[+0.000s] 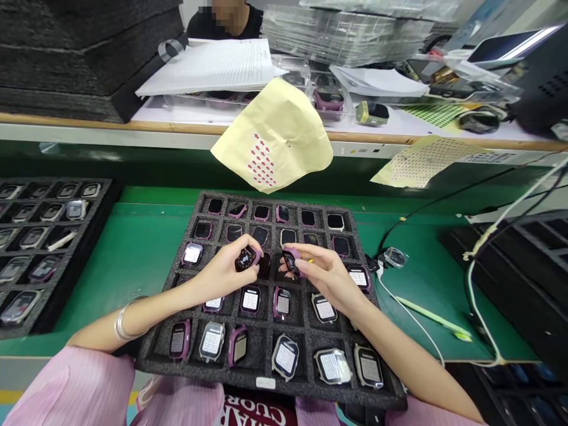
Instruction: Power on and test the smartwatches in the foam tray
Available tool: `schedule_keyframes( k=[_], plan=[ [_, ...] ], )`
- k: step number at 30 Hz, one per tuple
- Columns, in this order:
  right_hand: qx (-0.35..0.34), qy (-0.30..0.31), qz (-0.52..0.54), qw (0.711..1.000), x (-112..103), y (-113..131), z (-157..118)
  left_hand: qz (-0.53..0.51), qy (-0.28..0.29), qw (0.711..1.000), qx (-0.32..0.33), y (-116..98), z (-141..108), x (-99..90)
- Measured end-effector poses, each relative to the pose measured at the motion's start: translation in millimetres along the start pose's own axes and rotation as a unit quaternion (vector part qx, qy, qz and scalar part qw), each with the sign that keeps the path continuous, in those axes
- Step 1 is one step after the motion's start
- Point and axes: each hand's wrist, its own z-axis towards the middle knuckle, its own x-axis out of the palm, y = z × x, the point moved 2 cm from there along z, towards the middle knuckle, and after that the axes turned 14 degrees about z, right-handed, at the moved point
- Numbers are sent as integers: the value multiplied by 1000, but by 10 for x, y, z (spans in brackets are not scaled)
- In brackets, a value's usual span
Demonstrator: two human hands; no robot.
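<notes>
My left hand [242,264] is closed around a purple smartwatch case [247,258] whose dark screen shows a lit face. In my right hand [317,267], a second purple smartwatch case [290,260] is pinched between thumb and fingers, its screen turned to the left. Both hands are above the middle of a black foam tray [265,370] divided into square compartments. Purple and silver-beige watch cases lie in the compartments. Screens in the back rows are dark, while many in the front rows, such as this silver watch case [285,357], show white pages with text.
Another foam tray [95,236] of watch cases lies at the left. A yellow sticker sheet [273,136] hangs from the shelf edge. At the right are a white cable [412,316], a green pen-like stick [432,319] and black trays [501,284]. A person [252,23] sits behind the shelf.
</notes>
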Motion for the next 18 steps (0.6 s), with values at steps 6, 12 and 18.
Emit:
schedule_keyframes(
  k=[6, 12, 18],
  plan=[
    [7, 22, 1, 1000, 14, 25, -25, 4, -3, 1000, 14, -69, -49, -27],
    [33, 52, 21, 998, 12, 0, -14, -80, 48, 994, -65, -17, -61, -2],
    [99, 96, 90, 986, 15, -11, 21, -265, 76, 952, -135, 64, 16, 53]
  ],
)
